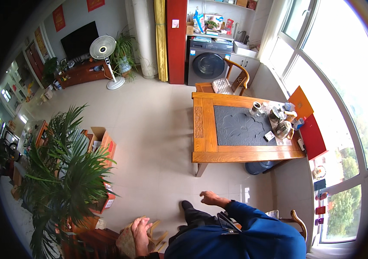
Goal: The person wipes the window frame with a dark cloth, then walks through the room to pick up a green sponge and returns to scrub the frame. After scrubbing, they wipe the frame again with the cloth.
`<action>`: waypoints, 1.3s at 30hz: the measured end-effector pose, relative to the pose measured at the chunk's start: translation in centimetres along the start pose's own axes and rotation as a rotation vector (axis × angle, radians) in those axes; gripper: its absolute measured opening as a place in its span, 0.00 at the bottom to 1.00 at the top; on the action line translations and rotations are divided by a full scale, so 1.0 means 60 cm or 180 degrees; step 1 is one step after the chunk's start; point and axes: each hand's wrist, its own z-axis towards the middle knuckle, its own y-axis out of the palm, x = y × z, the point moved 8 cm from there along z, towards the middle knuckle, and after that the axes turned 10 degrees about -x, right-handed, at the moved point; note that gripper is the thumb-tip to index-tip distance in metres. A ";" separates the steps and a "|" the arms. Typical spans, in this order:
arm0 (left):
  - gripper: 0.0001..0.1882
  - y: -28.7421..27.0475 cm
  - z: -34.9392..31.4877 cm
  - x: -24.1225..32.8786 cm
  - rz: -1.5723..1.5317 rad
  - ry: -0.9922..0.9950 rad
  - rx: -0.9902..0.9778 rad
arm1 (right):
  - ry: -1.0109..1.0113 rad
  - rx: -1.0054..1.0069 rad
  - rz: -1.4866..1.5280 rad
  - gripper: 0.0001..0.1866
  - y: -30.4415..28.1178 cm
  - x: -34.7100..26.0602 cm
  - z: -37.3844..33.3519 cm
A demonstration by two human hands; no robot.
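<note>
My left hand (141, 230) is low in the view, beside a small wooden stool (154, 235) with a patterned seat. Its fingers are loosely bent and a little apart, with nothing in them. In front of my body hangs my right hand (212, 198), over the floor just short of the wooden tea table (204, 156). Bent fingers stand apart there, and I see nothing held. Neither hand touches the table. On its dark carved stone inlay (240, 125) and along its right end stand a metal kettle (283, 128), a glass cup (255, 108) and a small white box (269, 136).
A leafy potted palm (63, 172) and an opened cardboard box (102, 140) stand on the left. Under the table is a blue water bottle (258, 167). An armchair (236, 80), a washing machine (209, 64) and a standing fan (104, 49) are farther off. Windows line the right.
</note>
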 end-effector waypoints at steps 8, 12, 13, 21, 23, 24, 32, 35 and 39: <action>0.11 0.118 0.180 0.075 0.0412 -0.0003 -0.0731 | 0.0152 0.0041 0.0145 0.26 -0.049 0.009 0.046; 0.10 0.170 0.267 0.111 0.0556 -0.0039 -0.0765 | 0.0058 -0.0056 0.0538 0.27 -0.129 -0.056 0.119; 0.10 0.185 0.291 0.116 0.0618 -0.0114 -0.0781 | -0.0061 -0.0041 0.0556 0.26 -0.156 -0.076 0.133; 0.07 0.334 0.447 0.115 0.1019 -0.0323 -0.1599 | -0.0481 0.0407 0.0779 0.25 -0.324 -0.152 0.181; 0.07 0.358 0.487 0.117 0.1129 -0.0378 -0.1677 | -0.0529 0.0546 0.0823 0.25 -0.341 -0.147 0.177; 0.06 0.370 0.507 0.119 0.1110 -0.0382 -0.1726 | -0.0504 0.0563 0.0897 0.25 -0.344 -0.138 0.174; 0.08 0.459 0.682 0.126 0.0761 -0.0902 -0.2251 | -0.0203 0.1162 0.1560 0.23 -0.401 -0.065 0.141; 0.13 0.511 0.723 0.129 0.1518 -0.0862 -0.2748 | -0.0552 0.1246 0.2649 0.18 -0.455 -0.106 0.146; 0.14 0.601 0.734 0.149 0.2306 -0.0384 -0.3830 | -0.1442 0.1187 0.4291 0.14 -0.535 -0.208 0.150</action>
